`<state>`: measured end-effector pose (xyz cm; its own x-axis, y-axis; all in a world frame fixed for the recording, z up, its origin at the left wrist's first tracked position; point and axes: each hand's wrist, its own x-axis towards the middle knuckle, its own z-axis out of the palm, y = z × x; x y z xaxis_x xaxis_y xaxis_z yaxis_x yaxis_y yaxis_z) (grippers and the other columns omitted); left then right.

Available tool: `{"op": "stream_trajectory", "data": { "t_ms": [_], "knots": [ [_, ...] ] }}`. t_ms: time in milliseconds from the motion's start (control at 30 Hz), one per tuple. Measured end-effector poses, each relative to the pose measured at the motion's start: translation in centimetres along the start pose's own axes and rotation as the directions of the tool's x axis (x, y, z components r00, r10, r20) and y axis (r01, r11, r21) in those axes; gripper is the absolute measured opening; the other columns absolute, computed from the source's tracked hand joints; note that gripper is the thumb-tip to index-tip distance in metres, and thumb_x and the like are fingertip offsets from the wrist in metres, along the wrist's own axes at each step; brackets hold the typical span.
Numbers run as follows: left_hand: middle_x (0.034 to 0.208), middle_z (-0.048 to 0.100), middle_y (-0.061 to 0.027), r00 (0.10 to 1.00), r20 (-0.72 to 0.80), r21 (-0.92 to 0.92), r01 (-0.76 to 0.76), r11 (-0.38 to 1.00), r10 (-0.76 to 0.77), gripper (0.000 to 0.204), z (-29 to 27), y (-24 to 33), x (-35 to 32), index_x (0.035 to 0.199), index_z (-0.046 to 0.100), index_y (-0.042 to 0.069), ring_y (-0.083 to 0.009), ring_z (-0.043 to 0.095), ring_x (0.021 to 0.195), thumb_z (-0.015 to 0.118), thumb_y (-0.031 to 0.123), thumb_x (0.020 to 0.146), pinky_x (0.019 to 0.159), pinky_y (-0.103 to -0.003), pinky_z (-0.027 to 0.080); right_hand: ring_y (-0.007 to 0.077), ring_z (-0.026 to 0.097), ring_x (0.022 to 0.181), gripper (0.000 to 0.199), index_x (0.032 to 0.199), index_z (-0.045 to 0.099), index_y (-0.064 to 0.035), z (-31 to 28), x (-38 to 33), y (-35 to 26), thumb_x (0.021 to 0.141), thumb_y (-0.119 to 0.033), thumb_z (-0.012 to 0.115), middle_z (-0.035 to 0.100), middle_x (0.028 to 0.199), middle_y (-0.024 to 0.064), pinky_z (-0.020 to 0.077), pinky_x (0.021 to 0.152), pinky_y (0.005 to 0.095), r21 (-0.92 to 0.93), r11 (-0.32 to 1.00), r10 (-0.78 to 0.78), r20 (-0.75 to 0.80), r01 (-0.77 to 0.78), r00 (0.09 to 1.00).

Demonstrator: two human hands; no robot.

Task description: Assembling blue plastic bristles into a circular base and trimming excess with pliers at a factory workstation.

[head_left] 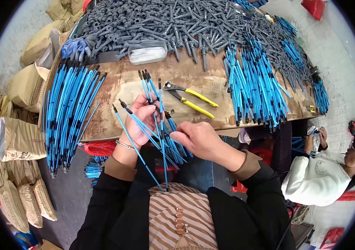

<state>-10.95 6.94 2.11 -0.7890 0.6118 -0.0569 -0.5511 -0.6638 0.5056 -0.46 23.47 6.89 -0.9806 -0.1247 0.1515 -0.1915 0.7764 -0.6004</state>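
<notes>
Over the near edge of the wooden table, my left hand is closed round a loose bunch of thin blue rods with black ends. The rods fan out above and below the fingers, some reaching down toward my lap. Right beside them is my right hand, its fingers curled and thumb pressed against the forefinger at the bunch. What sits in that pinch, if anything, is too small to tell. Just beyond my hands lie end-cutting pincers with yellow handles, their jaws next to the rod tips.
A heap of grey plastic tubular pieces covers the table's far side. A clear box of thin white sticks stands before it. Blue rod bundles lie left and right. Paper sacks line the left; a co-worker sits right.
</notes>
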Motion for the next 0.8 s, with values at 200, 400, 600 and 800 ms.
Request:
{"op": "stream_trajectory", "data": {
  "t_ms": [200,400,600,800],
  "knots": [
    [0.085,0.060,-0.0091,0.999,-0.003,0.221,-0.043,0.974,0.045,0.031,1.5,0.0,0.0,0.107,0.053,0.007,-0.0158,0.056,0.064,0.054,-0.003,0.078,0.058,-0.024,0.046,0.0229,0.050,0.045,0.015,0.076,0.058,-0.0007,-0.9,0.1,-0.8,0.084,-0.014,0.061,0.056,0.057,0.0100,0.0394,0.046,0.0315,0.107,0.994,0.007,0.167,-0.026,0.986],
    [0.084,0.060,-0.0097,0.999,0.052,0.189,-0.003,0.982,-0.006,0.030,1.2,0.3,-0.3,0.107,0.053,0.007,-0.0156,0.054,0.061,0.056,-0.002,0.079,0.057,-0.023,0.045,0.0254,0.049,0.048,0.016,0.074,0.058,-0.0024,-0.8,0.1,0.1,0.084,-0.015,0.061,0.054,0.058,0.0089,0.0395,0.048,0.0332,-0.007,0.995,-0.098,0.010,0.098,0.995],
    [0.080,0.060,-0.0108,0.990,0.136,0.220,0.009,0.976,-0.039,0.029,1.3,0.8,-0.5,0.108,0.054,0.008,-0.0172,0.055,0.059,0.057,0.000,0.080,0.056,-0.025,0.045,0.0266,0.051,0.052,0.016,0.073,0.057,-0.0041,-2.0,0.1,0.7,0.084,-0.015,0.061,0.054,0.060,0.0077,0.0404,0.050,0.0337,-0.162,0.973,-0.184,-0.109,0.165,0.977],
    [0.074,0.059,-0.0116,0.996,0.068,0.108,0.042,0.993,-0.049,0.026,3.0,1.0,-2.0,0.107,0.056,0.008,-0.0193,0.055,0.058,0.059,0.002,0.082,0.055,-0.027,0.046,0.0200,0.054,0.056,0.018,0.085,0.065,0.0001,-5.1,2.7,3.0,0.083,-0.018,0.063,0.061,0.067,0.0076,0.0425,0.054,0.0308,0.012,0.992,-0.125,-0.175,0.129,0.977]
  ]
}}
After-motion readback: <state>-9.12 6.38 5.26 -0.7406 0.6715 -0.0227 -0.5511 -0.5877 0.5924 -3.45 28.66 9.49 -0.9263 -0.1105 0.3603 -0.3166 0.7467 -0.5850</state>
